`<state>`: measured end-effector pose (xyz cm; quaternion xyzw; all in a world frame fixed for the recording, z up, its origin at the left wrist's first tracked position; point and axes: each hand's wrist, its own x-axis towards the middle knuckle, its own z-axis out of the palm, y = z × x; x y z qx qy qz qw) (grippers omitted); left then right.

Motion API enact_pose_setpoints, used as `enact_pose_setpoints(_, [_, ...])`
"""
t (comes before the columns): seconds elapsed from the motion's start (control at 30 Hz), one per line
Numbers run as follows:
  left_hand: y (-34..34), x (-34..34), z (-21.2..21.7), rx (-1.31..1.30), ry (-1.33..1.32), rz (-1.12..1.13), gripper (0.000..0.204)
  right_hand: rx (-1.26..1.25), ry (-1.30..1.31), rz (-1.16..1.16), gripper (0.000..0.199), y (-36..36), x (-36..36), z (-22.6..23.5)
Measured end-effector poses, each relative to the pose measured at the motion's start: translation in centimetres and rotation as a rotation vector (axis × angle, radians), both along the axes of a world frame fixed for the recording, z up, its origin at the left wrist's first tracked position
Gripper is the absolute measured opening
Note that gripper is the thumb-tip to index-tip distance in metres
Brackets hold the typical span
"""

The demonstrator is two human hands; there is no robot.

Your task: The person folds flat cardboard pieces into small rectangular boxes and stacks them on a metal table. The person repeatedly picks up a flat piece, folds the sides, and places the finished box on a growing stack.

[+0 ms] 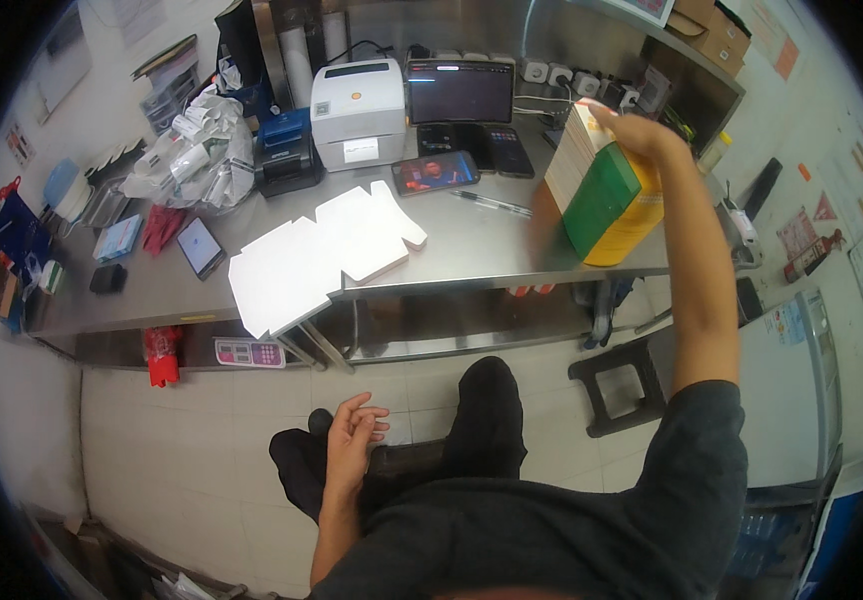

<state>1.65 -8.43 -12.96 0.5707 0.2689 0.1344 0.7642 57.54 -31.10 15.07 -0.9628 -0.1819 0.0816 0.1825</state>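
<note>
On the counter (pixel 492 240), the label printer (pixel 357 110) stands left of the laptop (pixel 462 93); the phone (pixel 435 174) lies before the laptop. The pen (pixel 492 204) lies between the cardboard sheets (pixel 317 250), left, and the carton stack (pixel 602 200), right. The right hand (pixel 630 130) is at the stack's top. The stool (pixel 658 378) stands on the floor (pixel 552 420).

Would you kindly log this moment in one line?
right hand: at green-yellow stack; left hand: empty; white cardboard: on steel table, overhanging edge

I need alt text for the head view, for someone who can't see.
A bare right hand touches the top of a green and yellow stack on a steel table; the left hand is empty, away from the table. White cardboard blanks overhang the table's front edge, with a white printer behind.
</note>
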Motion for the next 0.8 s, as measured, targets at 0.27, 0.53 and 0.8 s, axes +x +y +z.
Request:
enact_pose_setpoints(0.27, [3.1,0.0,1.5,0.218,-0.092,0.049,0.034,-0.282,-0.425,-0.033,0.075,1.5,-3.8,-0.9])
enact_pose_setpoints(0.53, [14.5,5.9,10.4,1.568,-0.046,0.058,0.045,0.839,-0.471,0.279,0.031,4.6,-20.5,-11.9])
enact_pose_setpoints(0.8, [20.7,7.6,11.9,1.505,0.117,-0.351,0.040,0.535,0.451,0.367,0.029,4.1,-33.3,-31.5])
